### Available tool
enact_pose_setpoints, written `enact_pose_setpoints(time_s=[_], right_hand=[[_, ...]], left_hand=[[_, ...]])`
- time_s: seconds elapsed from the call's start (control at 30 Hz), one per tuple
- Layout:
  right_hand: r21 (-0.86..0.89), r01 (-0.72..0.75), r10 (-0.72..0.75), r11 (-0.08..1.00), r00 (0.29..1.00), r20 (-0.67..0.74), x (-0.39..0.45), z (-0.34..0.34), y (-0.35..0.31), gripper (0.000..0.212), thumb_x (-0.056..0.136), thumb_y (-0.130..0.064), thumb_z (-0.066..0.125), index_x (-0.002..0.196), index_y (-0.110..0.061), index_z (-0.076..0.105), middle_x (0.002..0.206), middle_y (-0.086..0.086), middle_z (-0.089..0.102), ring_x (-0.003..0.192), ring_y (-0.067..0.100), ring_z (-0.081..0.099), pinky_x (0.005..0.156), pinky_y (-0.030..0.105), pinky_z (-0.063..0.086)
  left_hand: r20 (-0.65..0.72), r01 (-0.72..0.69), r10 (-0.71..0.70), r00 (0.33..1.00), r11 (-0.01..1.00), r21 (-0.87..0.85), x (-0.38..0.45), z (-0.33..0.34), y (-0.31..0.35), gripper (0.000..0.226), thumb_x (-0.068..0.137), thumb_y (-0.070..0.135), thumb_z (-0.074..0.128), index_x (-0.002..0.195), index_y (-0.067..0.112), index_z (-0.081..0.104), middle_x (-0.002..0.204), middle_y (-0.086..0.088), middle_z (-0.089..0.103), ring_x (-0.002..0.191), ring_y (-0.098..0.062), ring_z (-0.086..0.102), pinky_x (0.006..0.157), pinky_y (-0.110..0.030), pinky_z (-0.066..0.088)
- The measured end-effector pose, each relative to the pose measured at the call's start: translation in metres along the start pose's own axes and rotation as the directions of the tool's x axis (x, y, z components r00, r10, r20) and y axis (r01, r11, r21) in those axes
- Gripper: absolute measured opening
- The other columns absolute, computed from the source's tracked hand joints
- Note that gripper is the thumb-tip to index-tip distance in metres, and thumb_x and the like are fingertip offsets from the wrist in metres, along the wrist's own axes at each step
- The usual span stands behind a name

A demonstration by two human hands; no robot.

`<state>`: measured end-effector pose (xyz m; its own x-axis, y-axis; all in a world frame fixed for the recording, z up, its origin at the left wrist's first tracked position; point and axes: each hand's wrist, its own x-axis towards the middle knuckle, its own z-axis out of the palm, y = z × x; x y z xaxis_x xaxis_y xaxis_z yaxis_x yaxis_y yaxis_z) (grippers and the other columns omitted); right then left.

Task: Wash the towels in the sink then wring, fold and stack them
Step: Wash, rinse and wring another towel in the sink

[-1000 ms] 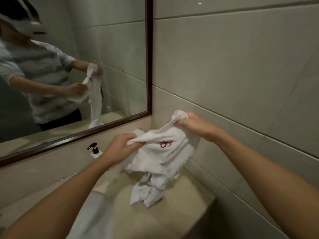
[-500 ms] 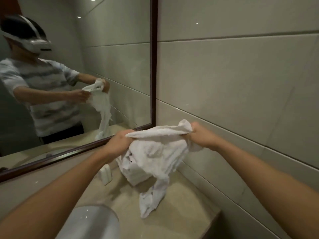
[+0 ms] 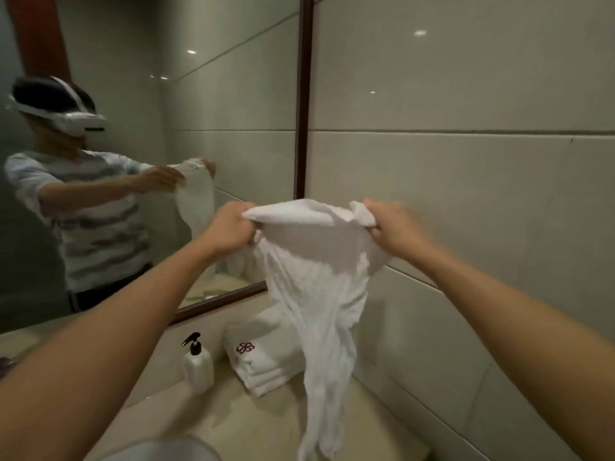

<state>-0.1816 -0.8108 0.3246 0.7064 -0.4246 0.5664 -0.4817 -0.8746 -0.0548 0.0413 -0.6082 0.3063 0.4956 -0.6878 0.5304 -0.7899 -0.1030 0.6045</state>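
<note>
A white towel [image 3: 316, 281] hangs in the air in front of me, crumpled and trailing down to just above the counter. My left hand [image 3: 229, 227] grips its upper left edge and my right hand [image 3: 396, 227] grips its upper right edge, stretching the top between them. Behind the hanging towel, a stack of folded white towels [image 3: 263, 364] with a red emblem lies on the counter by the wall corner. The white sink rim [image 3: 163, 452] shows at the bottom edge.
A white pump bottle [image 3: 198, 366] stands on the beige counter [image 3: 233, 424] left of the stack. A dark-framed mirror [image 3: 302, 128] fills the left wall and reflects a person. Tiled wall [image 3: 466, 194] closes the right side.
Both hands have lifted the towel higher and pulled apart, so it now hangs open and longer. The view tilted up and the folded stack and bottle came into sight.
</note>
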Motion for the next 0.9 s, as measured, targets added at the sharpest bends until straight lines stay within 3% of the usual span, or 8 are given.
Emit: enact_pose_setpoints(time_s=[0.13,0.23,0.37,0.43,0.57,0.63,0.73,0.9], right_hand=[[-0.003,-0.052,0.047,0.999,0.922,-0.385,-0.001,-0.028,-0.016,0.034,0.088,-0.009,0.054,0.121,-0.014,0.062,0.101,0.023,0.069,0.091,0.048,0.063,0.065,0.041,0.042],[-0.023,0.067,-0.07,0.998,0.925,-0.374,-0.032,-0.021,-0.008,0.033,0.081,-0.021,0.048,0.107,-0.015,0.066,0.093,0.018,0.071,0.084,0.046,0.064,0.06,0.038,0.04],[0.207,0.151,-0.131,0.966,0.985,-0.109,-0.097,0.019,0.0,0.022,0.075,-0.032,0.046,0.092,-0.023,0.056,0.08,0.012,0.07,0.074,0.041,0.066,0.055,0.033,0.039],[0.381,0.074,-0.121,0.921,0.988,0.099,-0.126,0.041,0.003,0.03,0.075,-0.046,0.048,0.087,-0.021,0.06,0.078,0.001,0.07,0.074,0.03,0.067,0.058,0.038,0.047],[0.481,-0.287,-0.15,0.829,0.713,0.685,-0.183,0.087,0.004,0.05,0.079,-0.067,0.064,0.094,-0.02,0.07,0.086,-0.008,0.07,0.077,0.011,0.065,0.068,0.031,0.051],[0.36,-0.432,-0.042,0.827,0.591,0.806,-0.215,0.119,0.006,0.068,0.078,-0.082,0.051,0.096,-0.019,0.068,0.087,-0.003,0.067,0.078,0.014,0.066,0.066,0.024,0.049],[0.298,-0.518,0.14,0.802,0.648,0.749,-0.253,0.167,0.013,0.092,0.07,-0.096,0.034,0.086,-0.011,0.066,0.08,0.007,0.066,0.078,0.023,0.066,0.068,0.034,0.051],[0.472,-0.6,0.253,0.646,0.752,0.608,-0.286,0.219,0.02,0.016,0.103,-0.016,0.051,0.11,-0.017,0.066,0.104,-0.009,0.065,0.101,0.003,0.062,0.088,0.023,0.049]], left_hand=[[-0.279,-0.249,0.275,0.92,0.96,0.123,-0.007,-0.01,0.032,0.034,0.081,0.03,0.045,0.084,0.003,0.066,0.077,-0.013,0.066,0.069,-0.03,0.057,0.059,-0.035,0.043],[-0.044,-0.351,0.374,0.926,0.899,0.262,-0.026,-0.021,0.026,0.041,0.073,0.049,0.043,0.073,0.013,0.063,0.069,-0.006,0.063,0.066,-0.028,0.058,0.057,-0.033,0.044],[0.264,-0.234,0.191,0.946,0.961,0.145,-0.066,-0.006,0.005,0.025,0.065,0.056,0.05,0.063,0.032,0.057,0.061,0.009,0.06,0.06,-0.009,0.056,0.055,-0.024,0.041],[0.498,-0.118,0.036,0.866,0.984,0.133,-0.086,0.012,-0.01,0.023,0.07,0.051,0.062,0.071,0.028,0.065,0.07,0.009,0.066,0.065,-0.007,0.06,0.061,-0.029,0.046],[0.784,0.01,-0.18,0.593,0.976,0.216,-0.134,0.057,-0.061,0.028,0.074,0.053,0.072,0.081,0.026,0.068,0.079,0.008,0.069,0.075,-0.014,0.065,0.069,-0.034,0.052],[0.818,0.089,-0.249,0.519,0.967,0.238,-0.159,0.076,-0.091,0.029,0.073,0.053,0.072,0.081,0.026,0.067,0.076,0.007,0.069,0.07,-0.014,0.065,0.063,-0.033,0.053],[0.816,0.218,-0.31,0.488,0.948,0.23,-0.198,0.102,-0.128,0.017,0.078,0.042,0.074,0.076,0.026,0.067,0.072,0.008,0.067,0.065,-0.007,0.062,0.061,-0.024,0.048],[0.738,0.593,-0.412,0.535,0.805,0.019,-0.246,0.141,-0.151,0.014,0.085,0.029,0.073,0.095,0.019,0.071,0.079,0.005,0.069,0.07,-0.007,0.063,0.061,-0.021,0.046]])
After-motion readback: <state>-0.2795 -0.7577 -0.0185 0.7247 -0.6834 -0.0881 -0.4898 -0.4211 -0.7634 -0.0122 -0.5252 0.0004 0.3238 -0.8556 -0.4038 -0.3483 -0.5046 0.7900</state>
